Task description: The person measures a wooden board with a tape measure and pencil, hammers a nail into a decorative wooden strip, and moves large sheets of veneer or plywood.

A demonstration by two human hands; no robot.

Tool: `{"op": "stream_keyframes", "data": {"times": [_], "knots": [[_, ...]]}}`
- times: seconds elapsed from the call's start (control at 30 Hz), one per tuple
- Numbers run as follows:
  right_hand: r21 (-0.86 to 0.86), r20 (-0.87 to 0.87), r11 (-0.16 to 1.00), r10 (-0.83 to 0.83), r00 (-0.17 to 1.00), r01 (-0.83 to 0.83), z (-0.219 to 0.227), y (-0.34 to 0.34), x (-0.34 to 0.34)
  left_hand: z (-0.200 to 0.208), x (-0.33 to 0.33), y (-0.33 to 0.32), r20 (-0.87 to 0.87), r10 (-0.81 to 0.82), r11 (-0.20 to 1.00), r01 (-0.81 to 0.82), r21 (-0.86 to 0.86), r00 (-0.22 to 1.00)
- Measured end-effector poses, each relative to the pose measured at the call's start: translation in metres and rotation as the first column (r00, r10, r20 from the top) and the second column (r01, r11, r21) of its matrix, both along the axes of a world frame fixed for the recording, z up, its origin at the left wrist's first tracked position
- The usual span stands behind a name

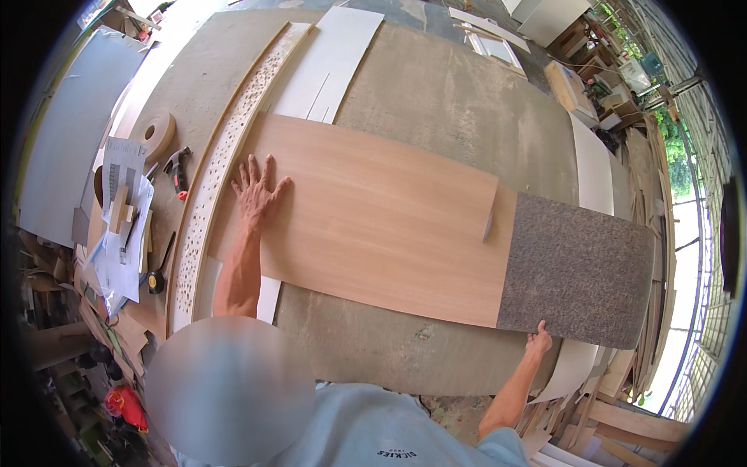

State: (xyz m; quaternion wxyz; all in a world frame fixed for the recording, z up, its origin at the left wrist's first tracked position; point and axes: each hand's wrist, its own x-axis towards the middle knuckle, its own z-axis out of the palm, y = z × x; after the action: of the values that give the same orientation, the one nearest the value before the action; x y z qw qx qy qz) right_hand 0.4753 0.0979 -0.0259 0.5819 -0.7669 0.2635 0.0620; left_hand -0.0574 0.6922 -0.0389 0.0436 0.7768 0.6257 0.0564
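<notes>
A long light wood-grain panel point(373, 218) lies across the table in front of me. My left hand point(259, 194) presses flat on its left end, fingers spread and open. At the panel's right end sits a dark grey speckled sheet point(580, 268). My right hand point(538, 336) is closed at that sheet's near edge, one finger on top and the others curled; what lies under the edge is hidden. A thin curled edge point(491, 214) stands up from the wood-grain surface, left of the dark sheet.
Left of the panel runs a long strip with a speckled face point(226, 159). Beyond it lie a hammer point(178, 173), a tape roll point(158, 136), papers point(124, 226) and a tape measure point(156, 282). White boards point(331, 58) rest on the worn tabletop point(459, 101). Timber offcuts point(622, 420) crowd the right.
</notes>
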Motion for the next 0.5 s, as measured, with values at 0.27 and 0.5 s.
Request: {"op": "stream_keyframes", "data": {"times": [0.27,0.5], "knots": [[0.017,0.038,1.000,-0.025,0.999,0.024,-0.002,0.021,0.003,0.001,0.014,0.013,0.003,-0.010,1.000,0.010,0.016,1.000],[0.064,0.047,0.997,-0.040,0.998,0.037,-0.014,0.031,0.025,0.006,0.024,0.026,0.025,-0.002,1.000,0.002,0.001,1.000]]}}
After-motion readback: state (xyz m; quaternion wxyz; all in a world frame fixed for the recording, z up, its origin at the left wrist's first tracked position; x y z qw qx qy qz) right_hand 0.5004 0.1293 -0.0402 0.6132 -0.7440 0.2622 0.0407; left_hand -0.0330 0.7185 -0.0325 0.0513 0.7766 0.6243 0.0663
